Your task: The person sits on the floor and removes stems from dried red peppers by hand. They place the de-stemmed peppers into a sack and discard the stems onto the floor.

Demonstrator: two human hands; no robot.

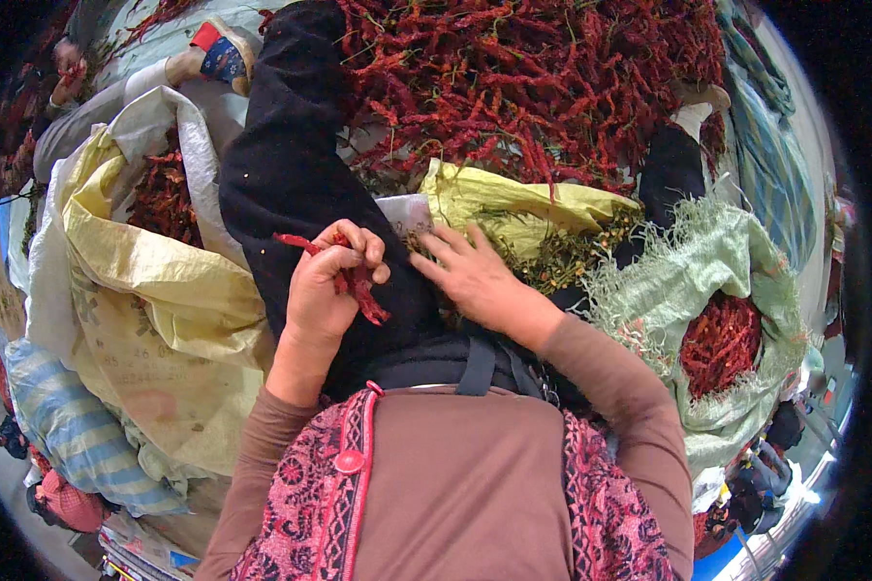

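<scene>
Several dried red chillies [360, 293] are gripped in my left hand [334, 271], which is raised over my thigh; their ends stick out on both sides of the fingers. My right hand [475, 276] holds nothing that I can see. Its fingers are stretched apart, palm down, close to a heap of greenish stems and scraps [562, 257]. Under the scraps lies a yellow woven sheet [494, 198] between my legs. Beyond it spreads a large pile of dried red chillies [533, 82].
On the left stands an open white and yellow sack [174, 358] with darker chillies [165, 198] inside. To the right, a frayed pale green sack [649, 281] holds red chillies [722, 339]. A blue-striped sack [77, 426] lies far left. Another person's foot [225, 60] rests at the upper left.
</scene>
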